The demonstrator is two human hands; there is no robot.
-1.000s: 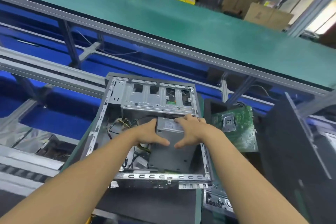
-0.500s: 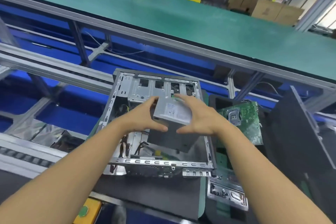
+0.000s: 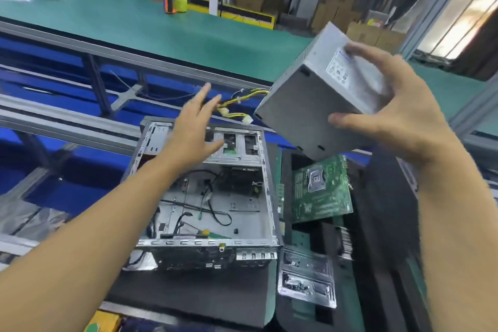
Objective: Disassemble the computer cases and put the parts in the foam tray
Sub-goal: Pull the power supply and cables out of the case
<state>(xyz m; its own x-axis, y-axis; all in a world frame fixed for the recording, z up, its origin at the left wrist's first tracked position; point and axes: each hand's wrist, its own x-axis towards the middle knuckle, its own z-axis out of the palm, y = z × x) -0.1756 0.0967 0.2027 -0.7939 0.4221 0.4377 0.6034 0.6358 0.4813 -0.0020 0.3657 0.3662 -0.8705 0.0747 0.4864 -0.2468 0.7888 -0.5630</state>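
Power supply [image 3: 318,105] aloft, clear above the open computer case's [image 3: 204,197] right edge, pinched across its flat sides by right hand [image 3: 390,113]. Left hand [image 3: 194,127] spread, empty. Looks heavy, rigid, smooth; cables [image 3: 237,108] dangling, snag-prone.

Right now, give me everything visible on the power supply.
The power supply is a grey sheet-metal box with a white label on one face. It is lifted clear of the open case, tilted, and gripped by the right hand alone. Yellow and black cables trail from its left end toward the open left hand.
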